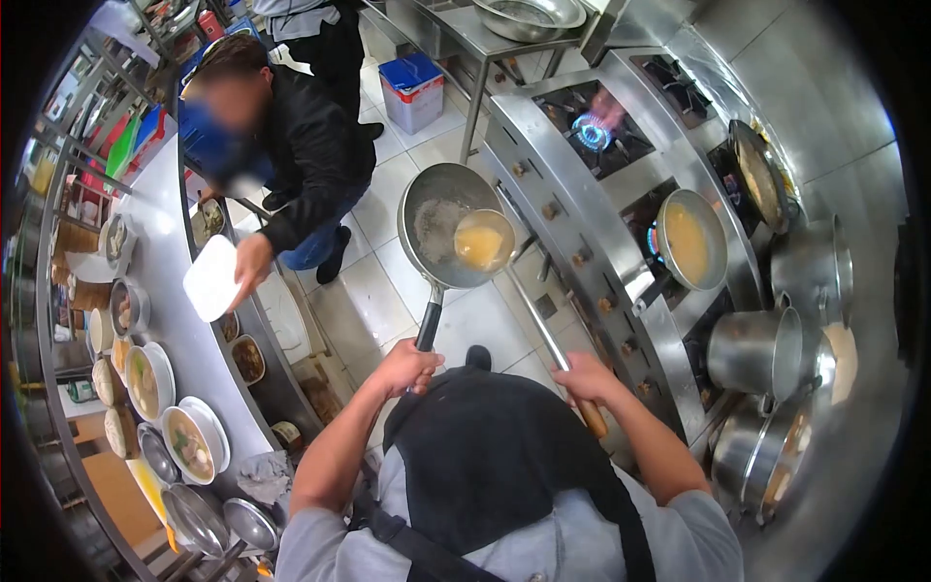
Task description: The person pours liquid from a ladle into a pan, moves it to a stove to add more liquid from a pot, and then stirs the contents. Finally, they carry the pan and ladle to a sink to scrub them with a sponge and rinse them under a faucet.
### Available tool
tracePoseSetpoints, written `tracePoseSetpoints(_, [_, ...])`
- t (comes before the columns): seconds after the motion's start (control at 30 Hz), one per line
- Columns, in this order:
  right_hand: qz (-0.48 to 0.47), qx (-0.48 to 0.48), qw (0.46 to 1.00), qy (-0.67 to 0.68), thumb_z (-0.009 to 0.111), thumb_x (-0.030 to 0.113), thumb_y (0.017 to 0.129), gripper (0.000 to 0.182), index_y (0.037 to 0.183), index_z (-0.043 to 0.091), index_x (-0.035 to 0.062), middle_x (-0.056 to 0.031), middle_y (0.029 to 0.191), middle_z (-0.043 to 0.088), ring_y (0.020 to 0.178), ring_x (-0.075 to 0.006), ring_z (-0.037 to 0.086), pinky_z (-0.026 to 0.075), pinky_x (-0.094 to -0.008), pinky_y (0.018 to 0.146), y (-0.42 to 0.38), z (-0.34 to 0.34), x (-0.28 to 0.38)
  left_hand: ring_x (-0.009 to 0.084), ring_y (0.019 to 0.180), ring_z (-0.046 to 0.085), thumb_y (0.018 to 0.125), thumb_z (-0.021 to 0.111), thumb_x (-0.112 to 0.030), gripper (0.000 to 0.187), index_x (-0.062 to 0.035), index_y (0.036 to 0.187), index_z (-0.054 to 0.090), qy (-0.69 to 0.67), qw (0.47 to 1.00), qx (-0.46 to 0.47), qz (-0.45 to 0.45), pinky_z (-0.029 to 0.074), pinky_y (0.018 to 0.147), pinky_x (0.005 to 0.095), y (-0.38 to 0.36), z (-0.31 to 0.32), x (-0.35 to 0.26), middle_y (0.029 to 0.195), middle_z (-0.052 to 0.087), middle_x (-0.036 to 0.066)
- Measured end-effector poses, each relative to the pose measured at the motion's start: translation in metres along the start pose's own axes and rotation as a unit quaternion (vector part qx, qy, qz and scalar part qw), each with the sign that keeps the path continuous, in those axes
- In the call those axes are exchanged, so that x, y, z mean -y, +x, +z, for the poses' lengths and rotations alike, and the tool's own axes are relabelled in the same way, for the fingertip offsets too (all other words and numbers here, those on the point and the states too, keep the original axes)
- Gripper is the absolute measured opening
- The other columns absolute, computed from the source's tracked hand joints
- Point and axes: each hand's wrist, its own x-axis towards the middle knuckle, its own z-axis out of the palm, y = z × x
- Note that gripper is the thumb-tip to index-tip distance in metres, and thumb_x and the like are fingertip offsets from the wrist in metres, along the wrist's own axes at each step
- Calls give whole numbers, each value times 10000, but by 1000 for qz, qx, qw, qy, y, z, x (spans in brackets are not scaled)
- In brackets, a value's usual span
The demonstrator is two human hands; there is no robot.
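Observation:
My left hand point(408, 369) is wrapped round the black handle of a frying pan point(429, 184), held out over the floor in front of me. Some greyish residue shows on the pan's inside. A long-handled ladle point(529, 308) is gripped in my right hand point(588, 380), near its wooden end. Its bowl holds a yellowish broth point(478, 242) and overlaps the right side of the pan in this view.
At right, a stove point(553, 209) has a lit bare burner point(592, 131), another pan point(690, 238) of yellow liquid and metal pots point(754, 349). At left, a counter point(208, 359) carries soup bowls point(194, 444); beside it a person point(320, 145) holds a white dish point(211, 278).

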Motion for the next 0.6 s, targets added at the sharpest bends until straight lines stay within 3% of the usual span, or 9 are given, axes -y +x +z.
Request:
tracePoseSetpoints(0.07, [56,102,945,306,586,82,837,194,1014,568,4,-50,677,485,564,-148,532,464,-323,461,-14,-5,8,67,425,364,879,642,-56,249,-105,765,426,8,1000,3,-12,293,364,253,4,-1,6,581,410,-29])
tracePoseSetpoints(0.1, [73,98,934,335,561,73,855,219,1060,571,-5,-29,669,446,499,-142,463,430,-304,437,-27,-9,21,66,423,363,880,643,-55,249,-105,765,429,6,1000,12,-23,294,364,252,7,-4,12,580,408,-29])
tracePoseSetpoints(0.23, [91,143,923,347,554,58,846,234,1071,568,-2,-42,646,460,485,-145,480,401,-282,433,-41,-20,12,81,413,379,884,643,-71,257,-87,723,443,-40,996,57,-63,328,368,257,6,-18,31,564,411,-19])
tracePoseSetpoints(0.6, [75,185,958,207,538,12,814,236,1042,594,-9,-59,647,508,466,-203,564,422,-318,413,-106,-49,80,51,426,379,882,642,-56,264,-99,732,430,-101,992,75,-23,314,365,235,-65,-52,72,569,398,-39])
